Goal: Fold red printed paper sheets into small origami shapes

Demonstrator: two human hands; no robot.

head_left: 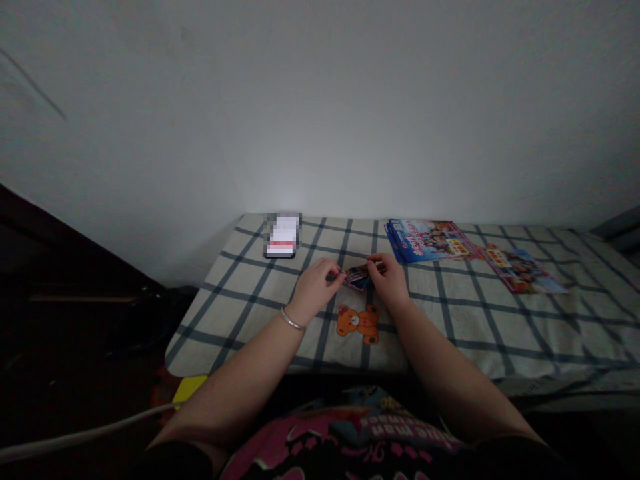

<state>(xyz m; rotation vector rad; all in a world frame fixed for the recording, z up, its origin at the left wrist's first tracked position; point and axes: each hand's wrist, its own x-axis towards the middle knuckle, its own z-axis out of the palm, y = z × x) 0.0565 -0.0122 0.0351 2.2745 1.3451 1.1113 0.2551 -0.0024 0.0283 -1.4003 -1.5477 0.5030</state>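
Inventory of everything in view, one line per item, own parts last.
Checked cotton-look cloth: 1, off-white with navy grid, under the items.
White plain wall: 1, white, behind the cloth.
Blurred rectangular object: 1, dark, white and red, far edge.
Glossy printed booklet: 1, blue, far right.
Glossy printed leaflet: 1, multicoloured, right.
Teddy bear print: 1, orange, on the cloth.
Small printed packet: 1, dark, between the hands.
Flat yellow piece: 1, yellow, below the near-left corner.
White cable: 1, white, lower left.
Printed garment: 1, pink and black, on the person.
Metal bangle: 1, silver, left wrist.
Left hand: 1, bare, pinching the packet.
Right hand: 1, bare, pinching the packet.
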